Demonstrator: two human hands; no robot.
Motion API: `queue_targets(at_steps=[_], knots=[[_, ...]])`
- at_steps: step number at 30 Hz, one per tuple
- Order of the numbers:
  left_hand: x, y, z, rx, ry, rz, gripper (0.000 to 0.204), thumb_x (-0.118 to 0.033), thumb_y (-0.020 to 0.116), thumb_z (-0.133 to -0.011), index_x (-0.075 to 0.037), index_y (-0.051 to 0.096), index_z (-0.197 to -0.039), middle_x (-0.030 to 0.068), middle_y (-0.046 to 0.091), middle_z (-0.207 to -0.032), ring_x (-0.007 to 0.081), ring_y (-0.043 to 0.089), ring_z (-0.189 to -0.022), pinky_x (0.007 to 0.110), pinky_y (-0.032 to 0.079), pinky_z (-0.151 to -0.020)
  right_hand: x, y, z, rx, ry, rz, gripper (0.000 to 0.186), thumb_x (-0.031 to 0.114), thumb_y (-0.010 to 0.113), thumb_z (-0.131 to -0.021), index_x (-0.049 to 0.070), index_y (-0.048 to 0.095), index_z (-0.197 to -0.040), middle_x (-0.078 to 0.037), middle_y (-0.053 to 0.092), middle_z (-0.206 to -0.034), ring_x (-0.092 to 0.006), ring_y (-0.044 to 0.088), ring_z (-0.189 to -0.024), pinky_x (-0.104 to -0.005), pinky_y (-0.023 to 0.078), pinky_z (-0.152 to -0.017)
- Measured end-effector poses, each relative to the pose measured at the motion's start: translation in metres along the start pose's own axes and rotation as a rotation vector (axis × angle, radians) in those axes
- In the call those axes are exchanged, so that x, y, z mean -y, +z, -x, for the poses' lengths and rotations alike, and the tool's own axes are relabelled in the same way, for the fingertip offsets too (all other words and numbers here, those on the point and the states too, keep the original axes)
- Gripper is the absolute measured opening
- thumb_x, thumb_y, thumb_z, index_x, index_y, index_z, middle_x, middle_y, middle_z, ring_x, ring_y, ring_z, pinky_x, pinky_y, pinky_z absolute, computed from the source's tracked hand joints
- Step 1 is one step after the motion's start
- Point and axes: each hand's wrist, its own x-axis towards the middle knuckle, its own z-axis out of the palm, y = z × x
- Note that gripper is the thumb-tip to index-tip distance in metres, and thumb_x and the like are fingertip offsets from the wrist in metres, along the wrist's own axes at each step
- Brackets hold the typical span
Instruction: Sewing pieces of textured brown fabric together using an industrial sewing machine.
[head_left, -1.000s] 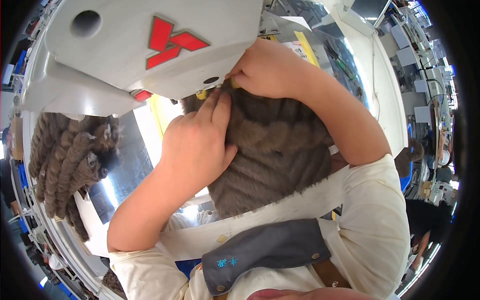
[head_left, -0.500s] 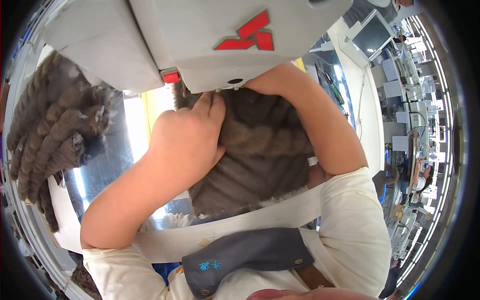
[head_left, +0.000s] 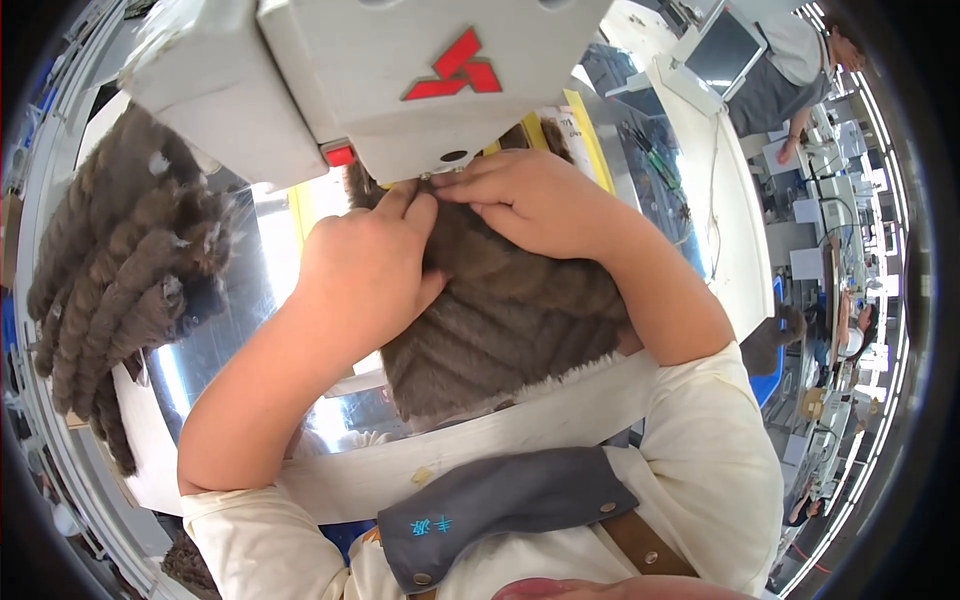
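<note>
A brown-grey fur piece (head_left: pixel 500 340) with ridged strips lies under the head of a white sewing machine (head_left: pixel 370 120), its pale fringed edge toward me. My left hand (head_left: pixel 362 262) is on the fur's left edge, fingers bent and closed on it, the fingertips close below the machine head. From the right, my right hand (head_left: pixel 540 208) reaches in over the fur. Its fingers are pressed together, pinching the fur close beside the left fingertips. The machine head hides the needle area and part of the fur.
A pile of similar fur strips (head_left: pixel 120 270) lies at the left on the shiny metal work surface (head_left: pixel 240 345). Beyond my right forearm are small tools (head_left: pixel 650 155) and a monitor (head_left: pixel 725 55). Another person (head_left: pixel 790 70) stands at the far right, near rows of workstations.
My right hand has come out from behind the machine head to the fur beside my left fingertips. The left hand stays on the fur. The view has shifted slightly.
</note>
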Motion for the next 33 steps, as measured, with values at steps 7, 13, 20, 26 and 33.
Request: queue_targets(at_steps=[7, 13, 20, 26, 33], knots=[[-0.001, -0.009, -0.004, 0.067, -0.048, 0.028, 0.065, -0.027, 0.083, -0.076, -0.001, 0.059, -0.131, 0.0191, 0.062, -0.143, 0.0370, 0.071, -0.107, 0.045, 0.060, -0.088, -0.001, 0.009, 0.002, -0.041, -0.072, 0.141, 0.033, 0.007, 0.054, -0.091, 0.001, 0.076, -0.116, -0.012, 0.074, -0.122, -0.0337, 0.069, -0.112, -0.0436, 0.055, -0.095], [-0.003, -0.010, -0.006, 0.077, -0.073, 0.034, 0.065, -0.025, 0.083, -0.075, -0.002, 0.058, -0.131, 0.0190, 0.061, -0.144, 0.0387, 0.071, -0.107, 0.046, 0.059, -0.088, -0.003, 0.015, 0.002, -0.082, -0.105, 0.185, 0.029, 0.006, 0.056, -0.087, 0.000, 0.076, -0.107, -0.012, 0.075, -0.119, -0.0336, 0.070, -0.107, -0.0448, 0.056, -0.091], [-0.006, -0.011, -0.003, 0.032, -0.004, 0.004, 0.062, -0.028, 0.082, -0.077, -0.002, 0.059, -0.129, 0.0192, 0.063, -0.139, 0.0371, 0.073, -0.099, 0.045, 0.061, -0.079, 0.000, 0.017, 0.006, -0.083, -0.119, 0.211, 0.025, 0.008, 0.057, -0.087, 0.002, 0.076, -0.101, -0.011, 0.075, -0.114, -0.0325, 0.071, -0.103, -0.0436, 0.057, -0.087], [-0.010, -0.014, 0.000, 0.103, -0.055, 0.035, 0.070, -0.021, 0.085, -0.070, -0.003, 0.058, -0.131, 0.0169, 0.057, -0.150, 0.0401, 0.071, -0.105, 0.047, 0.059, -0.087, 0.010, 0.014, 0.009, -0.027, -0.070, 0.255, 0.019, 0.009, 0.057, -0.086, 0.003, 0.074, -0.093, -0.010, 0.074, -0.104, -0.0320, 0.071, -0.098, -0.0429, 0.059, -0.079], [-0.012, -0.018, 0.007, 0.128, -0.002, 0.057, 0.072, -0.020, 0.086, -0.066, -0.002, 0.058, -0.130, 0.0168, 0.057, -0.151, 0.0400, 0.071, -0.104, 0.046, 0.059, -0.088, 0.025, 0.010, 0.015, 0.011, -0.045, 0.231, 0.015, 0.010, 0.059, -0.084, 0.002, 0.071, -0.085, -0.012, 0.072, -0.092, -0.0333, 0.072, -0.089, -0.0442, 0.059, -0.074]])
